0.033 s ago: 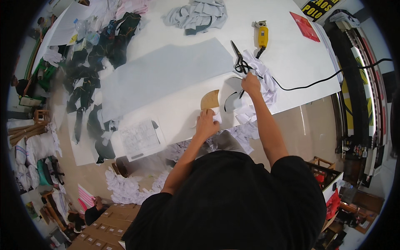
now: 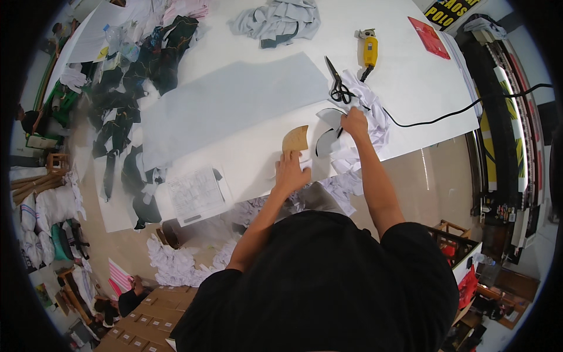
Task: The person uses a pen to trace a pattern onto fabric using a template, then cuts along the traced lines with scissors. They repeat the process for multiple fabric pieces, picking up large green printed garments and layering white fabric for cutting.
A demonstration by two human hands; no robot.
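Note:
My left hand (image 2: 290,171) lies at the lower edge of a tan curved pattern piece (image 2: 295,139). Its fingers are stretched out, with the thumb apart, and a scrap of white cloth shows beside them. My right hand (image 2: 355,123) is closed around a thin dark tool (image 2: 340,132), whose tip points down toward the table; most of it is hidden by the fingers. Next to that tip lie light, curved cloth pieces (image 2: 324,142) with dark edges. Just beyond the right hand rest black-handled scissors (image 2: 340,92), beside crumpled white cloth (image 2: 377,117).
A large pale grey sheet (image 2: 234,102) covers the middle of the white table (image 2: 431,111). A yellow power tool (image 2: 370,53) trails a black cord (image 2: 434,124) to the right. Dark scraps (image 2: 120,105) and a printed paper (image 2: 196,193) lie left; grey cloth (image 2: 281,23) sits at the back.
My left hand has shifted very slightly away from me along the pattern piece. The right hand has dropped slightly toward me. Otherwise the table looks the same.

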